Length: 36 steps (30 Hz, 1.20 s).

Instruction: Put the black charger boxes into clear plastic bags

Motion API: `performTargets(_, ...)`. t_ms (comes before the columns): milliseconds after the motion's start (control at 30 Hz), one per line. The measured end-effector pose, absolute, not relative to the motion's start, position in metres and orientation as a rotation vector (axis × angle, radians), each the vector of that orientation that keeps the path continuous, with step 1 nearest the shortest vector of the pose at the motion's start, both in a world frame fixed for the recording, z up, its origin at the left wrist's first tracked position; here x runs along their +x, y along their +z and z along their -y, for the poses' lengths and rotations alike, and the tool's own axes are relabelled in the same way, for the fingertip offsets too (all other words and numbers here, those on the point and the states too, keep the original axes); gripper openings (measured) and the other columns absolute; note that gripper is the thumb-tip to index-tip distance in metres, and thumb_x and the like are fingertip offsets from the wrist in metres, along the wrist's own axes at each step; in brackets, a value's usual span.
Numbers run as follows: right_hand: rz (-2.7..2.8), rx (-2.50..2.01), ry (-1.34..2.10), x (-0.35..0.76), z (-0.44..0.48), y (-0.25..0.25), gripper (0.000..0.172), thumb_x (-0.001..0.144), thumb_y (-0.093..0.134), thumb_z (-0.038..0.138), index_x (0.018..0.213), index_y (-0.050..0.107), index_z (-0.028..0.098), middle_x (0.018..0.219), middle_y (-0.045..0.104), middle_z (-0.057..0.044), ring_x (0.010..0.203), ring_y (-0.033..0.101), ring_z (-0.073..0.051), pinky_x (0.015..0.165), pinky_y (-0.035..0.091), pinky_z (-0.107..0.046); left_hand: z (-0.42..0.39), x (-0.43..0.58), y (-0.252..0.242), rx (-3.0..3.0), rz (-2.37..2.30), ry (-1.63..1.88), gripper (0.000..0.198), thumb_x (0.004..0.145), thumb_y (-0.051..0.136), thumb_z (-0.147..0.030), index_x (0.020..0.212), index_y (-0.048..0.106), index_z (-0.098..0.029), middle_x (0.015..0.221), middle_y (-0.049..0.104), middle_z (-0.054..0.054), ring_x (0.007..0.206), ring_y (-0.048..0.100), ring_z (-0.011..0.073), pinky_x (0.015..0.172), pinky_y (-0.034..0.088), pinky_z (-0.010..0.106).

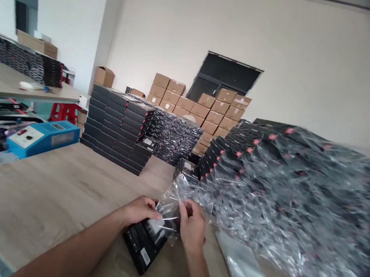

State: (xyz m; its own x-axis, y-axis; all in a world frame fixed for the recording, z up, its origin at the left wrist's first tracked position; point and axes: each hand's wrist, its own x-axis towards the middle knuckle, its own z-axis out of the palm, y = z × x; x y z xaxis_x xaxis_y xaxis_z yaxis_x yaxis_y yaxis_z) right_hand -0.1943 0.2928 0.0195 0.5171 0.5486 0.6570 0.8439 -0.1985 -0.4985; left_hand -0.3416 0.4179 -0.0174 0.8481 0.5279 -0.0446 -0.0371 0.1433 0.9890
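A flat black box (pixel 144 244) lies on the wooden table (pixel 56 188) near its front edge, its far end inside a clear plastic bag (pixel 176 193). My left hand (pixel 139 210) pinches the bag's left edge at the box. On the other side, my right hand (pixel 192 226) grips the bag's right edge, fingers closed. Both hands sit at the bag's mouth, around the box's far end.
A big heap of bagged black boxes (pixel 296 194) fills the right side. Empty clear bags (pixel 242 266) lie by my right forearm. A stack of unbagged black boxes (pixel 115 126) stands ahead. A blue machine (pixel 40 138) sits left. Cardboard cartons (pixel 203 106) line the far wall.
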Motion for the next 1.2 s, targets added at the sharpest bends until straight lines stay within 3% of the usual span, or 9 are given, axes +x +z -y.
performTargets(167,1.457,-1.877,-0.341,-0.222,-0.288,0.031,0.03,0.072,0.068,0.046,0.089,0.061,0.023,0.088,0.061,-0.004,0.083,0.057,-0.021,0.077,0.043,-0.031,-0.415,-0.337,-0.021,1.36,-0.447,0.543,0.045,0.05,0.078,-0.046,0.054,0.045,-0.016,0.053,0.043,-0.008,0.052,0.034,0.0069,0.053,0.024,0.022)
performTargets(267,1.679,-1.919,-0.193,-0.228,-0.289,0.027,0.01,0.076,0.064,0.033,0.076,0.063,0.024,0.081,0.063,-0.001,0.081,0.057,-0.02,0.074,0.042,-0.029,-0.414,-0.338,-0.019,1.344,-0.443,0.546,0.047,0.05,0.077,-0.05,0.056,0.044,-0.017,0.055,0.046,-0.007,0.054,0.037,0.0078,0.054,0.026,0.022)
performTargets(433,1.526,-1.966,-0.172,-0.209,-0.287,0.019,0.023,0.086,0.047,0.034,0.071,0.061,0.023,0.074,0.064,-0.001,0.073,0.059,-0.018,0.068,0.042,-0.027,-0.417,-0.341,-0.018,1.329,-0.415,0.566,0.045,0.051,0.077,-0.047,0.055,0.045,-0.016,0.067,0.056,-0.002,0.061,0.048,0.0108,0.058,0.032,0.022)
performTargets(633,1.401,-1.957,-0.303,-0.214,-0.29,0.017,0.022,0.075,0.058,0.036,0.093,0.061,0.022,0.083,0.065,-0.004,0.077,0.059,-0.021,0.072,0.044,-0.031,-0.422,-0.339,-0.023,1.396,-0.475,0.594,0.043,0.053,0.076,-0.048,0.056,0.047,-0.016,0.06,0.052,-0.004,0.057,0.046,0.0105,0.056,0.031,0.022)
performTargets(800,1.285,-1.901,-0.294,-0.208,-0.29,0.012,0.015,0.08,0.047,0.03,0.082,0.06,0.022,0.079,0.064,-0.004,0.075,0.06,-0.02,0.072,0.044,-0.031,-0.42,-0.34,-0.018,1.499,-0.434,0.617,0.035,0.06,0.072,-0.042,0.059,0.051,-0.014,0.061,0.051,-0.003,0.058,0.045,0.0098,0.057,0.031,0.022)
performTargets(900,0.993,-1.829,-0.335,-0.19,-0.285,0.015,0.018,0.079,0.048,0.036,0.081,0.058,0.02,0.074,0.063,-0.003,0.066,0.058,-0.019,0.066,0.045,-0.03,-0.421,-0.346,-0.011,1.474,-0.434,0.57,0.033,0.064,0.07,-0.036,0.087,0.061,-0.014,0.078,0.061,0.001,0.067,0.053,0.0129,0.062,0.037,0.023)
performTargets(1000,0.852,-1.759,-0.409,-0.183,-0.283,0.016,0.019,0.076,0.05,0.037,0.078,0.057,0.02,0.07,0.062,-0.003,0.065,0.057,-0.019,0.065,0.045,-0.03,-0.429,-0.359,-0.001,1.277,-0.487,0.567,0.071,0.06,0.072,-0.027,0.125,0.045,-0.019,0.112,0.059,0.008,0.085,0.059,0.0167,0.074,0.043,0.026)
performTargets(1067,0.838,-1.753,-0.397,-0.188,-0.285,0.015,0.019,0.076,0.05,0.037,0.076,0.057,0.02,0.069,0.062,-0.003,0.064,0.057,-0.019,0.065,0.045,-0.03,-0.436,-0.371,0.007,1.18,-0.482,0.53,0.076,0.057,0.074,-0.024,0.126,0.044,-0.018,0.116,0.058,0.01,0.09,0.06,0.0189,0.078,0.045,0.028)
performTargets(1200,0.952,-1.771,-0.122,-0.204,-0.296,0.003,0.018,0.074,0.053,0.037,0.075,0.06,0.02,0.065,0.064,-0.002,0.058,0.057,-0.018,0.058,0.045,-0.027,-0.443,-0.394,0.025,1.234,-0.281,0.36,0.053,0.057,0.076,-0.026,0.106,0.061,-0.016,0.098,0.065,0.005,0.083,0.061,0.0177,0.075,0.046,0.027)
